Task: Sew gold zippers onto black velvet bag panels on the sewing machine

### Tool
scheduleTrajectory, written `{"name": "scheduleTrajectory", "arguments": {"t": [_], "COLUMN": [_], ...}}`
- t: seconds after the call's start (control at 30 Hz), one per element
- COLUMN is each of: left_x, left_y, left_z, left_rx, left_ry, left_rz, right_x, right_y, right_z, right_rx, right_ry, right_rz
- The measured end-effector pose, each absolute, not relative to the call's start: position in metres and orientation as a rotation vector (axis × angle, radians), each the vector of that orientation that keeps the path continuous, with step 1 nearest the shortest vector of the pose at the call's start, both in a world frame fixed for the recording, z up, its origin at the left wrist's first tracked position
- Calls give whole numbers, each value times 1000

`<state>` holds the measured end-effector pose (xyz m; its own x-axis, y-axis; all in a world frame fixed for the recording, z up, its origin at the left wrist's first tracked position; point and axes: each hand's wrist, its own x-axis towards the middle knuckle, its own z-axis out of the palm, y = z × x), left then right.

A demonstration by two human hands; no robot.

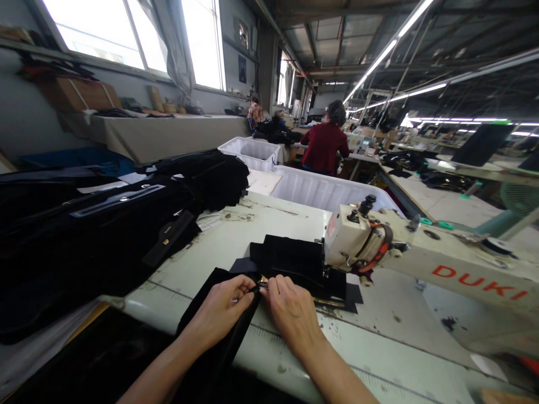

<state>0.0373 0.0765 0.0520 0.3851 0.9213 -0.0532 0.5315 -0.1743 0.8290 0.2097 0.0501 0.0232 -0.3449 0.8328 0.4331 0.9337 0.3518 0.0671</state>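
Observation:
A strip of black fabric (290, 259) lies on the sewing table (236, 235) and runs under the head of a cream sewing machine (362, 238) marked DUKI. My left hand (221, 308) and my right hand (290, 311) meet just in front of the machine, both with fingers closed in a pinch on the fabric's near edge, where a zipper (261, 285) with a gold end shows. The rest of the black fabric hangs off the table's front edge under my left wrist.
A large pile of black garments (105, 224) covers the table's left side. White plastic bins (320, 188) stand behind the machine. A person in a red top (324, 146) sits further back, facing away. Long tables and windows line the left wall.

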Motion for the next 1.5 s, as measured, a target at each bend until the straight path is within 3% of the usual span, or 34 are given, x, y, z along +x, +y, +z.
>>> {"name": "scheduleTrajectory", "arguments": {"t": [0.8,1.5], "left_x": [15,5], "left_y": [77,47], "left_z": [49,62], "left_rx": [1526,1904], "left_ry": [971,1349], "left_rz": [567,597], "right_x": [217,181], "right_y": [36,39], "right_z": [28,30], "right_rx": [-1627,-1493], "right_ry": [-2178,-2318], "right_rz": [-376,-303]}}
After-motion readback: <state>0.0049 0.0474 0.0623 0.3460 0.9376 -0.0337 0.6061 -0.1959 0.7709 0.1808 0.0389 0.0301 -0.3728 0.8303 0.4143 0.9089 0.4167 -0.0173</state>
